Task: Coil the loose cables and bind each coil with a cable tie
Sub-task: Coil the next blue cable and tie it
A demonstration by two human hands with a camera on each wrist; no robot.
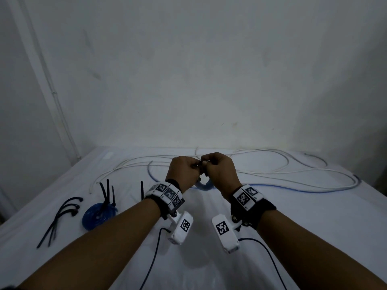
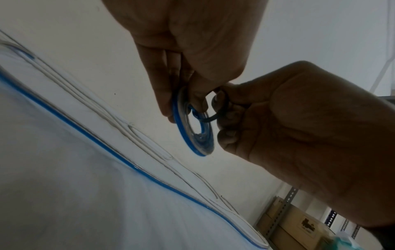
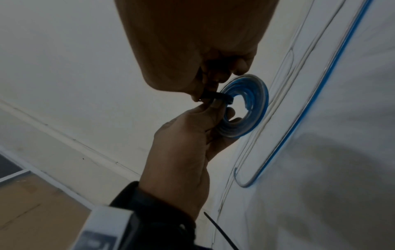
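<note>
Both hands are raised above the table, holding a small flat blue cable coil [image 1: 204, 186] between them. My left hand [image 1: 195, 164] grips the coil [image 2: 192, 135] at its upper rim, with fingers on both faces. A black cable tie [image 2: 215, 116] loops through the coil's centre hole. My right hand [image 1: 206, 162] pinches this tie [image 3: 215, 98] just beside the coil [image 3: 252, 104]. In the head view the tie and most of the coil are hidden behind the knuckles.
A second blue coil [image 1: 98, 214] with black ties sticking up lies at the left on the white-covered table [image 1: 199, 268]. Spare black ties [image 1: 60, 216] lie further left, with one tie [image 1: 142, 190] apart. Loose white cables [image 1: 272, 170] and a blue cable [image 1: 293, 188] sprawl behind and to the right.
</note>
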